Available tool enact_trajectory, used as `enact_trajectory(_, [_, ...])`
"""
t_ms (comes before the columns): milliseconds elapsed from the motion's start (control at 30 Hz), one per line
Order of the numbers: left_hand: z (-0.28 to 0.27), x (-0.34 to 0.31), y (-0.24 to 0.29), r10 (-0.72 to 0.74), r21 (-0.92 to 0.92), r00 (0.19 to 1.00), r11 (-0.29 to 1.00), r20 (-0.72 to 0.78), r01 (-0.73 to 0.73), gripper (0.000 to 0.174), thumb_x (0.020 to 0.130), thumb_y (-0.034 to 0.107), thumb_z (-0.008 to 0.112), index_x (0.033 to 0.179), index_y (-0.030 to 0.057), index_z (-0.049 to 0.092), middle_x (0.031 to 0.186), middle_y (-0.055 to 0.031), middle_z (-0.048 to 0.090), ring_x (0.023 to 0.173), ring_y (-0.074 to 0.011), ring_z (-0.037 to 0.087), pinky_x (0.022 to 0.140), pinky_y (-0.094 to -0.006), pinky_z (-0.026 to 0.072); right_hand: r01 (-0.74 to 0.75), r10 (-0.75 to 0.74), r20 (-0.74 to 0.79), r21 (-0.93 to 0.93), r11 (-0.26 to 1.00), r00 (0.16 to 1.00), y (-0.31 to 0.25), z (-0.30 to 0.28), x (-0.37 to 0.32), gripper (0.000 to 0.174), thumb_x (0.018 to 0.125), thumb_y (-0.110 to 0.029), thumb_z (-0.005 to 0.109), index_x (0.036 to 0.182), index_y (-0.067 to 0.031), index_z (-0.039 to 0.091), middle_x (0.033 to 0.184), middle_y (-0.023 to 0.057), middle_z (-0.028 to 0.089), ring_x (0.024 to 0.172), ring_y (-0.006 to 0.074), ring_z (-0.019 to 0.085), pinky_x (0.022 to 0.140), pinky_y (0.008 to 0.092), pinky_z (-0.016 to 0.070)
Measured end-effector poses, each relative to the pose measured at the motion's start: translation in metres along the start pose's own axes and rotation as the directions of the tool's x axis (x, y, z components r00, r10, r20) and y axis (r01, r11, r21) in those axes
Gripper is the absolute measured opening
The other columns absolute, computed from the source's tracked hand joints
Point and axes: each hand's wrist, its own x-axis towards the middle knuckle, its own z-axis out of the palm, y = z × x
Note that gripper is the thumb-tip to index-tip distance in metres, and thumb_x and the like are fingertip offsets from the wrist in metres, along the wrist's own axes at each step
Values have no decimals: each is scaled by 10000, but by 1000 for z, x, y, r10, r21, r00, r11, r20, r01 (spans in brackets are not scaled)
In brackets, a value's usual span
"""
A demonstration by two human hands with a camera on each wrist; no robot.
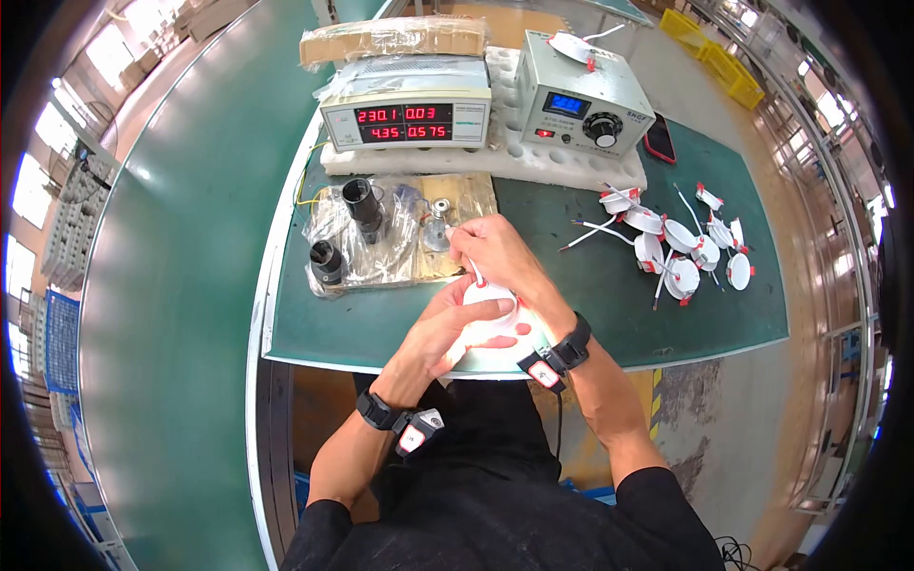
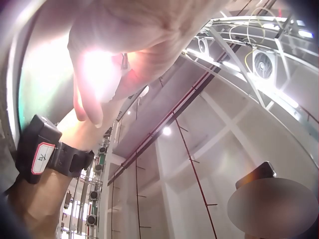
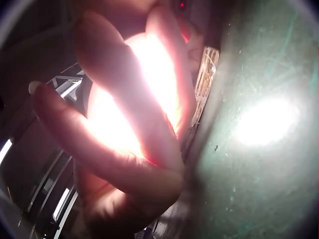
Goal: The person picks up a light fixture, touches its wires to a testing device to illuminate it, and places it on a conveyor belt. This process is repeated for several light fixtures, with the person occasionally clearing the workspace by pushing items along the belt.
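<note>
A lit round white downlight (image 1: 489,297) glows in my left hand (image 1: 440,328), whose fingers and thumb grip it over the table's front edge. Its short white cable (image 1: 476,270) rises toward my right hand (image 1: 500,252), which pinches it between thumb and fingers. Just beyond those fingertips stands a small metal fitting (image 1: 439,211) on a wooden board (image 1: 474,193). In the right wrist view, fingers (image 3: 129,99) wrap the glaring downlight (image 3: 157,59). Glare also washes out the downlight (image 2: 99,74) in the left wrist view.
Two black cylinders (image 1: 361,202) stand on plastic wrap at left. Behind are a power meter (image 1: 407,109) with red digits and a voltage regulator (image 1: 586,100), both on white foam (image 1: 562,169). Several downlights (image 1: 679,235) lie at right. A phone (image 1: 659,140) lies by the regulator.
</note>
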Motion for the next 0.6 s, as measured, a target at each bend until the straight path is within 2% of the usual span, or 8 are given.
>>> enact_trajectory(67, [-1,1,0,-11,-15,1000,1000,-6,11,386,922,44,696,1273,68,537,1171,-117,690,992,-280,740,789,-369,635,6,-6,-2,4,1000,1000,1,0,0,383,964,-250,583,754,56,678,580,77,612,510,145,552,534,342,459])
enact_trajectory(167, [0,0,2,-14,-16,1000,1000,-2,14,375,922,42,695,1266,70,549,1158,-117,695,986,-275,741,784,-367,637,8,-8,-3,-2,1000,1000,3,0,0,383,966,-247,582,759,60,682,583,79,615,510,149,555,535,344,460])
enact_trajectory(267, [-3,2,-3,9,8,1000,1000,14,-10,419,931,66,686,1315,59,516,1188,-118,680,1008,-294,736,763,-351,623,7,-7,1,4,1000,1000,4,0,1,383,966,-246,581,764,61,685,583,81,615,510,152,555,534,348,460])
enact_trajectory(567, [-5,2,-4,5,-20,1000,1000,15,-5,375,934,58,683,1279,29,541,1165,-134,686,1013,-314,735,750,-351,639,-9,9,1,-14,1000,1000,3,0,0,382,964,-255,583,768,53,692,588,81,617,514,152,558,536,351,458])
enact_trajectory(600, [-6,3,-4,0,-19,1000,1000,16,0,365,933,48,686,1270,35,546,1155,-136,692,1004,-305,737,776,-364,646,-5,5,-1,-24,1000,1000,2,0,0,381,964,-255,583,767,52,692,588,81,616,516,152,558,536,351,458])
